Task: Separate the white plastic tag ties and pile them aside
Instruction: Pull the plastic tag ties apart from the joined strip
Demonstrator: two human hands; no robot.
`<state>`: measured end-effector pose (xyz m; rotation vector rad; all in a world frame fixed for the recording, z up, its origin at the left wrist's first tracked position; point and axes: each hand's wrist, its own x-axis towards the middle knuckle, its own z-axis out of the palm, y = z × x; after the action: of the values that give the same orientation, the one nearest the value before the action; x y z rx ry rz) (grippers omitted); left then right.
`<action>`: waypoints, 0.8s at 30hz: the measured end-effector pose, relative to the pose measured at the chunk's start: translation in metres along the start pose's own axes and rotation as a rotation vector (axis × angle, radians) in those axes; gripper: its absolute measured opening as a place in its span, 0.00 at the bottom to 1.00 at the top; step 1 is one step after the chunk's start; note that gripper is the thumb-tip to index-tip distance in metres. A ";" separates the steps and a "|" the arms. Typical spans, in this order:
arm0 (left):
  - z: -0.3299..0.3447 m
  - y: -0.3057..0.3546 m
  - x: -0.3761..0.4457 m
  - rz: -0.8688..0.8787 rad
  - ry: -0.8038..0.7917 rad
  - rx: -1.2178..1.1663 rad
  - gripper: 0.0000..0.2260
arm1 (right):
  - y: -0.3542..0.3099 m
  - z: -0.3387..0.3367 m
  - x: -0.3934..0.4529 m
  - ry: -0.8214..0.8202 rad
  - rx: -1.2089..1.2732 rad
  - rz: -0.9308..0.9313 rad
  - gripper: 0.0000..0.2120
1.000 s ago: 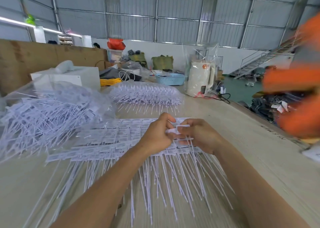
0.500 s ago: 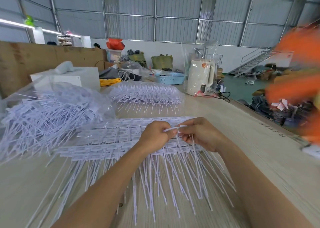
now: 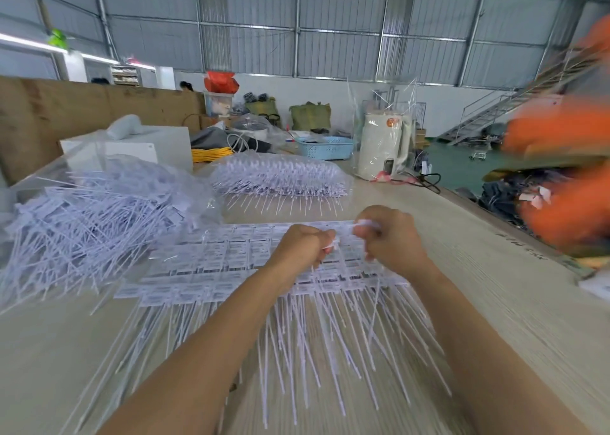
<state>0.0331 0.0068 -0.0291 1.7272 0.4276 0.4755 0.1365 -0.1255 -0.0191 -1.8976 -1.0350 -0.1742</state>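
Joined strips of white plastic tag ties (image 3: 211,269) lie in rows across the wooden table (image 3: 495,302), thin tails pointing toward me. Above the right part of the strips, my left hand (image 3: 302,248) pinches a white tie between curled fingers. My right hand (image 3: 391,236) grips another white tag at its fingertips, blurred, a short gap from the left hand. A loose pile of separated tag ties (image 3: 89,213) sits at the left on clear plastic. A bagged bundle of tag ties (image 3: 280,177) lies further back at the centre.
A white box (image 3: 132,147) stands behind the loose pile. A blue basket (image 3: 325,147) and a white kettle in a plastic bag (image 3: 383,147) stand at the table's far end. Blurred orange shapes (image 3: 567,170) fill the right edge. The table drops off to the right.
Both hands were touching over one tag; they have now pulled apart, the right hand lifting up and to the right with its piece. The view has shifted slightly.
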 end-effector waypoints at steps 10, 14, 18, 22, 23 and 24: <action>-0.002 -0.009 0.002 0.138 -0.130 0.376 0.12 | -0.014 0.002 0.000 -0.348 0.594 0.507 0.06; 0.000 -0.009 -0.002 0.256 -0.124 0.469 0.14 | -0.017 0.016 -0.005 -0.321 0.669 0.481 0.06; -0.002 -0.010 -0.004 0.250 -0.108 0.435 0.16 | -0.014 0.017 -0.007 -0.263 0.570 0.420 0.07; -0.012 -0.011 -0.005 0.117 -0.114 0.484 0.13 | -0.010 0.008 -0.001 -0.176 0.565 0.371 0.06; -0.013 -0.012 -0.006 0.099 -0.154 0.429 0.16 | -0.009 0.007 -0.001 -0.171 0.570 0.365 0.06; -0.012 -0.011 -0.007 0.096 -0.174 0.384 0.16 | -0.009 0.008 -0.001 -0.175 0.578 0.365 0.05</action>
<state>0.0201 0.0153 -0.0380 2.1486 0.3252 0.3199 0.1276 -0.1178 -0.0181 -1.5427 -0.7266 0.4632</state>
